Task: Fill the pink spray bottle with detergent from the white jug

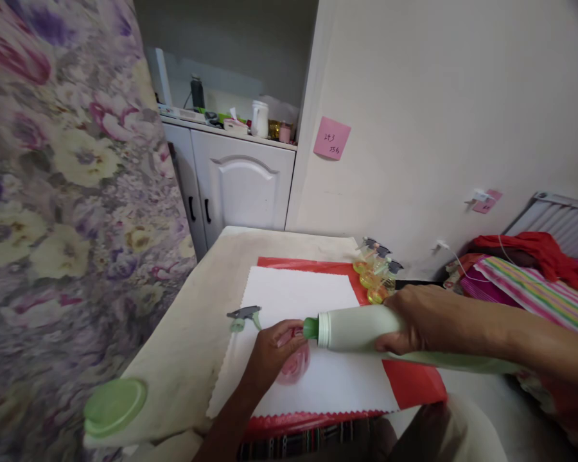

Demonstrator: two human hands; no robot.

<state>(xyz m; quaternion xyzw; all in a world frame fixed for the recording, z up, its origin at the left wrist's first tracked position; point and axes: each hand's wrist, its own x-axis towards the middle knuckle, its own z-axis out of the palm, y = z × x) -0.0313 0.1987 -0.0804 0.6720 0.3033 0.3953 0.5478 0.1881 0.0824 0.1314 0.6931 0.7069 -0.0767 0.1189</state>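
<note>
My left hand [275, 350] has its fingers closed around the neck of a small clear pink bottle [293, 367], which stands on a white sheet with a scalloped edge [308, 285]. In my right hand [404, 321] is a large pale green bottle [351, 328], tipped on its side. Its green spout [311, 328] points left and meets the mouth of the small bottle; whether liquid flows I cannot tell. A grey and green spray nozzle [245, 316] lies on the left part of the sheet.
Several yellow spray bottles [376, 292] stand at the table's back right. A green round lid [115, 405] rests at the front left corner. Red sheeting [414, 385] lies under the white sheet. A floral curtain [87, 212] hangs left; a white cabinet [245, 183] stands behind.
</note>
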